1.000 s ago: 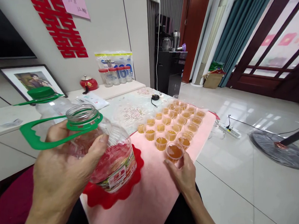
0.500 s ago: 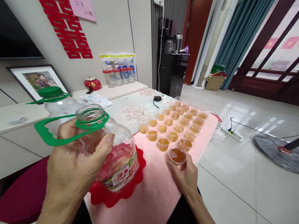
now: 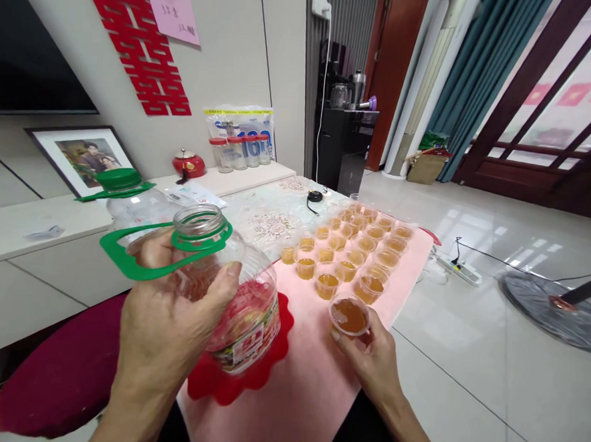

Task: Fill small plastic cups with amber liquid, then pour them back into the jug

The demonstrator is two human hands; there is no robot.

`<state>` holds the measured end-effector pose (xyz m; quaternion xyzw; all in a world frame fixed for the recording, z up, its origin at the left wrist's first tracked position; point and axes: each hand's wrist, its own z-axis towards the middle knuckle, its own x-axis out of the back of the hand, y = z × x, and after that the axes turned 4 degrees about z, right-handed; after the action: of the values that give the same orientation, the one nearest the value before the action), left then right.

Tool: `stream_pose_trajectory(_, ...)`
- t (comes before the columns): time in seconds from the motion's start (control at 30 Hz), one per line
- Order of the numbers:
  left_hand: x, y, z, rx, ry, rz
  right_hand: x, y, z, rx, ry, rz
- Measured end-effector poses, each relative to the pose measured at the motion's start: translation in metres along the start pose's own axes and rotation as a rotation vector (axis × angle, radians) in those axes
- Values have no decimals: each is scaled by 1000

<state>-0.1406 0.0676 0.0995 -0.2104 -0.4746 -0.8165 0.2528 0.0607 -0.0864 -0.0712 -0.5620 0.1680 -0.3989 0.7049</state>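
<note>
Pale wall [image 3: 236, 50] on the left w/ dark screen [image 3: 30, 45], red paper cutouts [image 3: 136, 44] & pink note [image 3: 174, 13]; white low cabinet [image 3: 26, 284] below, maroon seat [image 3: 66, 367] near left. Far ctr: blk cabinet [image 3: 341, 147], brown door [image 3: 397, 74]. Far right: tall white column unit [image 3: 431, 82], teal curtain [image 3: 486, 52], wood-framed glazing [image 3: 541, 129] w/ bright light thru. Right: glossy pale tile floor [image 3: 446, 377] w/ reflections, pwr strip [image 3: 460, 270], plastic-wrapped rd. base [image 3: 555, 313].

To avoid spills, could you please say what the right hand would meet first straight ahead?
The right hand likely meets the amber-filled plastic cup ahead-left of its held cup; depth is unclear.
</note>
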Motion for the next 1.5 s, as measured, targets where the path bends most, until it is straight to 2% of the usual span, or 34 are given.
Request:
stream_pose_trajectory(0.27,-5,-5,-2,43,-18,-127,-3,-40,20,34,-154,160)
stream_pose_trajectory(0.5,-7,-1,-3,-60,-15,-204,-12,-96,69,121,-304,239)
stream_pose_trajectory(0.67,-9,-4,-3,-56,13,-181,-22,-141,102,184,-403,267)
stream_pose_trajectory(0.83,-11,-5,-5,10,-19,-171,-38,-170,128,187,-524,280)
stream_pose_trajectory(1.1,-14,-7,-8,-45,-32,-225,-51,-196,147,212,-602,227)
stream_pose_trajectory(1.5,-14,-7,-8,-47,-21,-261,-52,-205,159,265,-624,92)
